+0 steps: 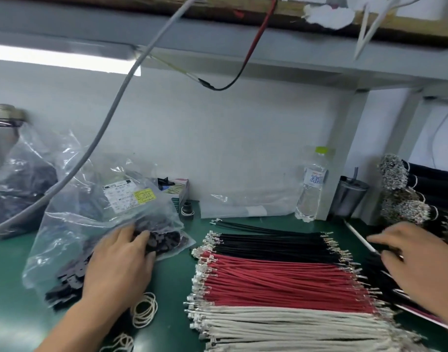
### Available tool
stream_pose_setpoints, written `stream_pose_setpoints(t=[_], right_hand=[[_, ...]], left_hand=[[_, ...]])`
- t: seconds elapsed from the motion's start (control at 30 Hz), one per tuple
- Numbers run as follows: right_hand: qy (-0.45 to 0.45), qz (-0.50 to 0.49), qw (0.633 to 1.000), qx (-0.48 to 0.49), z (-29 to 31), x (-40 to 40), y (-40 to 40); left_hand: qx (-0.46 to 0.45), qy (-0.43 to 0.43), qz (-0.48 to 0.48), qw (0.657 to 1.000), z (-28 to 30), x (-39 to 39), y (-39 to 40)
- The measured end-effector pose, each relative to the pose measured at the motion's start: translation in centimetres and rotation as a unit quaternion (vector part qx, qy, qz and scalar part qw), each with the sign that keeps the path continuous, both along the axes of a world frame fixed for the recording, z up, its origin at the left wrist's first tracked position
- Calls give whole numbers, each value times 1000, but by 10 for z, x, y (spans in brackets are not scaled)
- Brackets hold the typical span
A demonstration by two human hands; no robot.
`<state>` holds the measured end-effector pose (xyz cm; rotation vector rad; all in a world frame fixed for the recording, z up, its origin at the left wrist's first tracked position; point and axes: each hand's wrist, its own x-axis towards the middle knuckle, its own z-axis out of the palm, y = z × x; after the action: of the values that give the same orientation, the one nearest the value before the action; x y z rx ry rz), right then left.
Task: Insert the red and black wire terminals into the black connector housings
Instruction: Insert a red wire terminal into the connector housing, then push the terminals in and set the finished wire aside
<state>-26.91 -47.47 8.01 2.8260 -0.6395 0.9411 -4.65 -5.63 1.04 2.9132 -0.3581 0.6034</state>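
Reaching into the mouth of a clear plastic bag [73, 219], the person's left hand [118, 265] lies palm down with its fingers bent over a heap of black connector housings [162, 240] that spills from the bag onto the green mat [172, 283]; the fingertips touch the housings, but whether any piece is actually pinched cannot be told from this view. More housings show dark through the plastic beside the wrist, towards the left edge of the mat. The bag carries a white printed label [121, 196] with a yellow patch.

To the right of the bag, well apart from the left hand, 3 bands of cut wires lie side by side across the mat: black wires [271, 242] farthest from the person, red wires [281, 280] in the middle, and white wires [289, 326] nearest. Their metal terminals [205, 250] line up along the left ends.

The right hand [415, 262] is blurred; it hovers over the right ends of the black and red wires with fingers stretched out and loosely spread, holding nothing that can be seen.

A few pale rubber bands [144, 311] lie on the mat beside the left forearm. Against the back wall stand a clear water bottle [310, 186] with a green cap and, just beside it, a metal cup [349, 196]
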Motion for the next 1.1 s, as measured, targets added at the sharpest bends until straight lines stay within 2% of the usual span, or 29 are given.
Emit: stream_pose_setpoints(t=[0.1,0.17,0.27,0.4,0.47,0.77,0.87,0.97,1.03,1.1], right_hand=[[55,127,989,43,6,64,65],[108,182,971,110,-3,107,93],[163,204,953,156,-17,155,118],[217,191,950,116,-36,182,130],[205,190,957,82,-39,187,131],[166,225,959,43,-38,186,129],[109,247,963,9,-27,178,124],[38,276,960,27,-7,174,122],[71,269,960,34,4,171,120],[164,253,953,-11,5,168,119]], left_hand=[[17,40,21,999,-5,5,6],[24,37,7,999,-7,5,6],[26,29,-30,999,-7,0,1],[42,6,-59,997,-5,-5,-3],[39,8,-53,998,0,-3,-1],[21,-23,-38,999,3,-1,0],[30,-32,-36,998,6,-1,-3],[32,-36,-35,998,7,-2,-5],[26,-39,-42,998,5,-1,-6],[28,-41,-53,997,3,0,-6]])
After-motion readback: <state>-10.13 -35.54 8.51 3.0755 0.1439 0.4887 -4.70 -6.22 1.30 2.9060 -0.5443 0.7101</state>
